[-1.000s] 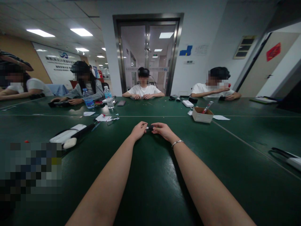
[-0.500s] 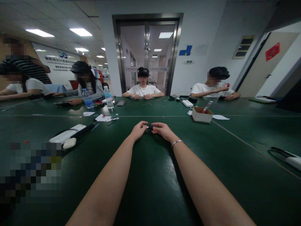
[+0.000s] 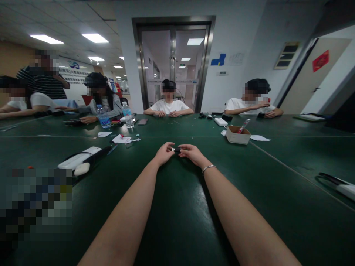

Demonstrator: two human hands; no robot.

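Observation:
Between my fingertips, just over the green table [image 3: 177, 207], is a small black object with a silver metal end [image 3: 176, 150], perhaps a plug; it is too small to tell its kind. My left hand [image 3: 164, 154] is closed, thumb and fingers pinching at the silver end. From the other side my right hand [image 3: 193, 154], with a silver bracelet [image 3: 208, 169] at its wrist, pinches the black end. The fingers of both hands hide part of the object.
An open cardboard box [image 3: 237, 137] with a pen-like item stands ahead right. To the left lie a white power bank [image 3: 80, 158] with a black cable and some paper scraps [image 3: 121, 139]. Two water bottles [image 3: 128, 115] stand farther back. Several people sit around the table.
My hands stay almost in place, and slightly more of the silver end shows beside my left fingers. At the far left a standing person in a striped shirt has moved right.

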